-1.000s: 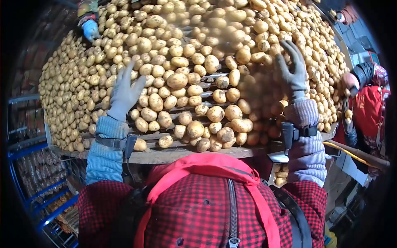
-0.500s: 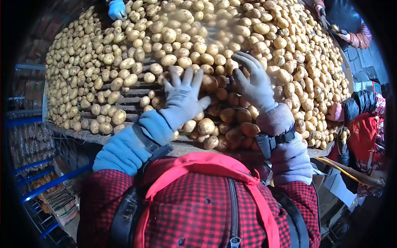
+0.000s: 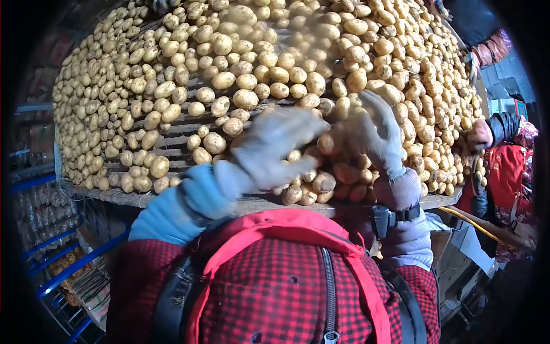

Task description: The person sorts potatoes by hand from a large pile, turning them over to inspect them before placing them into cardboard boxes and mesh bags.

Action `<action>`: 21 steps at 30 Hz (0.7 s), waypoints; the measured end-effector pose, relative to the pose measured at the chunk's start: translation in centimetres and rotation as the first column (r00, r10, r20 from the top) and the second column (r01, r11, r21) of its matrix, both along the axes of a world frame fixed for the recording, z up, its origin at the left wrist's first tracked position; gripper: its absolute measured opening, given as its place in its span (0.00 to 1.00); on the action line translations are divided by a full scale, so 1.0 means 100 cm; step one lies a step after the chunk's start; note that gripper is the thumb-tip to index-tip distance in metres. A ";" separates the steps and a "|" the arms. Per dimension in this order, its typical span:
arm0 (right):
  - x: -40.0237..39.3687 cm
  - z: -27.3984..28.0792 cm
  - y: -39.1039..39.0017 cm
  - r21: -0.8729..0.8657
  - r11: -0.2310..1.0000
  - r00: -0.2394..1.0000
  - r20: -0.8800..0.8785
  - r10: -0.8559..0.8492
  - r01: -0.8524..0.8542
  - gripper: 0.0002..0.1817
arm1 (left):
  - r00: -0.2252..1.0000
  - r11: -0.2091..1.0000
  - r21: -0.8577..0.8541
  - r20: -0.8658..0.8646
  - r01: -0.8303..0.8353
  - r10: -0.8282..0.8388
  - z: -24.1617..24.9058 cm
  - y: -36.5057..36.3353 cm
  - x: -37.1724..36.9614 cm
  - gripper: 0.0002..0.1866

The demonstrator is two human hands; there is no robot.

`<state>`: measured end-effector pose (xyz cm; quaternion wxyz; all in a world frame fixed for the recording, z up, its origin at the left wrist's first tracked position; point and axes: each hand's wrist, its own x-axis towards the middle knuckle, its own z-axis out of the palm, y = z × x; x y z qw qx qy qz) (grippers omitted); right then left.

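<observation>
A broad heap of potatoes (image 3: 246, 98) covers a slatted table (image 3: 175, 140), whose dark slats show left of my hands. My left hand (image 3: 281, 140), in a grey-white work glove, is blurred by motion low over the potatoes. Its fingers stretch to the right, thumb apart from them, with nothing visible in its grasp. My right hand (image 3: 379, 135), gloved alike, is open and cupped at the potatoes to the right, fingers pointing away from me. Between my hands lie a potato (image 3: 326, 143) and several darker, reddish-looking potatoes (image 3: 346, 172) in shadow.
At the upper right a person's sleeve (image 3: 494, 49) reaches to the heap's edge. Another person's hand (image 3: 480, 135) is at its right side, beside a red garment (image 3: 507, 180). A gloved hand shows at the top left. Blue metal rails (image 3: 86, 261) stand at lower left.
My left hand has swept right and turned its fingers rightward. My right hand has shifted slightly right and nearer to me. Potatoes around my hands have moved; the hand at top left has drawn back.
</observation>
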<state>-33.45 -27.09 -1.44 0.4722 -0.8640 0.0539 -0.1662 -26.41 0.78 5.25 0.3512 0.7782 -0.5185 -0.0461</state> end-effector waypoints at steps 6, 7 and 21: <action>-0.008 0.020 0.043 -0.047 0.960 0.960 0.016 0.278 -0.277 0.24 | 0.804 0.706 0.409 0.142 -0.579 0.577 0.008 0.149 0.002 0.49; -0.006 0.025 0.054 -0.030 0.948 0.948 0.002 0.317 -0.317 0.24 | 0.785 0.660 0.465 0.135 -0.589 0.605 0.007 0.165 -0.004 0.51; -0.029 0.022 0.112 -0.338 0.650 0.726 -0.191 0.661 -0.681 0.31 | 0.751 0.574 0.633 0.015 -0.518 0.661 -0.016 0.167 -0.017 0.58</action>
